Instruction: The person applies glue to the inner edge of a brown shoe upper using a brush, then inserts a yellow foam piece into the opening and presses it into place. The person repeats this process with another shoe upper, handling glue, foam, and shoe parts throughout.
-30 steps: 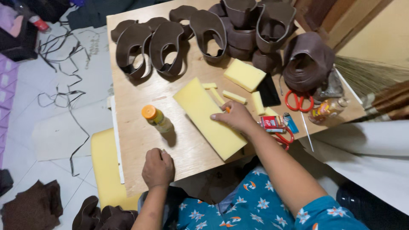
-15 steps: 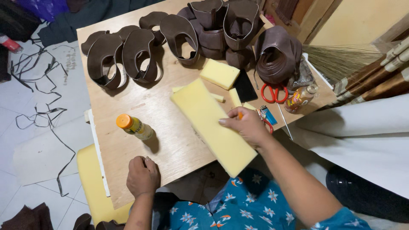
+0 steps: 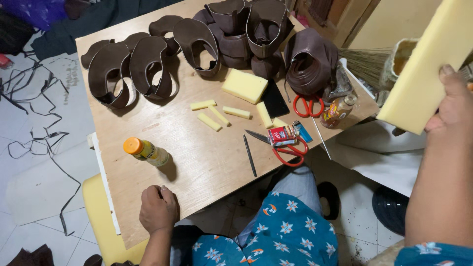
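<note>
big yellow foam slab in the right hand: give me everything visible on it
The foam slab is pale yellow, thick and rectangular, with flat faces, square-cut edges and a soft, spongy-looking surface. It is off the table, raised at the upper right of the view and tilted, its upper end running out of frame. The right hand grips its lower right edge, a fingertip pressed onto the broad face. Nothing else touches it; a straw broom lies behind it.

Both forearms are bare. A blue garment (image 3: 276, 231) printed with white stars and small orange-and-white shapes is worn, and a sleeve (image 3: 433, 253) of the same cloth is seen at the right arm.
</note>
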`<state>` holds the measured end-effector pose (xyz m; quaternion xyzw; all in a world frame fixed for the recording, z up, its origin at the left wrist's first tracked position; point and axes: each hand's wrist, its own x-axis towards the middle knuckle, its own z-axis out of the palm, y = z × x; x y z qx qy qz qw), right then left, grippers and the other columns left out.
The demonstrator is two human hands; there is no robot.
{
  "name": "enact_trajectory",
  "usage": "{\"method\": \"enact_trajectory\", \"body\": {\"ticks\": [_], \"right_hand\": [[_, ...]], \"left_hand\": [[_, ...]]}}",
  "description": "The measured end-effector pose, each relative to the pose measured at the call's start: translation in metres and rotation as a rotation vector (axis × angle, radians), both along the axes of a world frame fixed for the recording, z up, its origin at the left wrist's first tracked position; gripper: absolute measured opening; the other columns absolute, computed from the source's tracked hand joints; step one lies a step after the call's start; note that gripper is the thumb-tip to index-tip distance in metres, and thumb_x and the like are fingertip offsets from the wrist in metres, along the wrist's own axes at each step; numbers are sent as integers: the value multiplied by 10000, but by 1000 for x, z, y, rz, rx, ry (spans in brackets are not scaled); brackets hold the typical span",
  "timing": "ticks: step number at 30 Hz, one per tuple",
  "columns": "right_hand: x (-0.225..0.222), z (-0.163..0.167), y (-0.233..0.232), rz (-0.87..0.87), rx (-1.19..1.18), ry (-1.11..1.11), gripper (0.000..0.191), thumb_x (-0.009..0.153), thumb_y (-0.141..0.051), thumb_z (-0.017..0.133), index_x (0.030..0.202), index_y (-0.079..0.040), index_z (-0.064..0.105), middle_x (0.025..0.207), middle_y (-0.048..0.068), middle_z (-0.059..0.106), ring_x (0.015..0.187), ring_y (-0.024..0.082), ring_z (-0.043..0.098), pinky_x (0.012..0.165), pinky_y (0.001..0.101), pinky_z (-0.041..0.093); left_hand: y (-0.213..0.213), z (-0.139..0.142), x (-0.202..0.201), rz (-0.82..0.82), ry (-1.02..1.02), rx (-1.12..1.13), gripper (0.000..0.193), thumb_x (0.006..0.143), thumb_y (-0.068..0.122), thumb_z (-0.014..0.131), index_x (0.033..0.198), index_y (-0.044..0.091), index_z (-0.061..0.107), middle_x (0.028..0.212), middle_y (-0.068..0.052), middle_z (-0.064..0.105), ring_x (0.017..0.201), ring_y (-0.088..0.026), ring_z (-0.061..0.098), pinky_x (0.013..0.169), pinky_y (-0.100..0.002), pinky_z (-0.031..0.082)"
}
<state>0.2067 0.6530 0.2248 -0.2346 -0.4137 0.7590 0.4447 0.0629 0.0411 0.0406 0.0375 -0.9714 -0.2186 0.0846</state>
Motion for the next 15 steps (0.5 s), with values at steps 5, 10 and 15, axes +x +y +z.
{"method": "enact_trajectory", "body": {"ticks": [5,10,15], "right_hand": [[-11,-63,41,-163,6,-166,376,1001,-81,782,1308,31,596,1261,149,750,1129,284,784,940,481,629],[-21,-108,44,-34,-144,-23,372,1046,-157,724,1362,15,630,1278,127,744,1140,252,756,965,441,608],[-24,-128,23,-154,-198,-70,312,1017,-147,756,1259,16,646,1226,129,749,1117,260,756,949,463,617]], "left_hand": [[4,5,0,6,-56,-11,226,982,328,563,977,106,603,1050,-116,650,907,-377,648,796,-513,509],[11,6,0,15,-49,-25,226,986,331,561,979,109,607,1065,-113,653,912,-380,650,793,-515,510],[14,3,-1,11,-28,-25,218,980,327,562,973,113,606,1062,-111,656,919,-381,649,794,-516,510]]}}
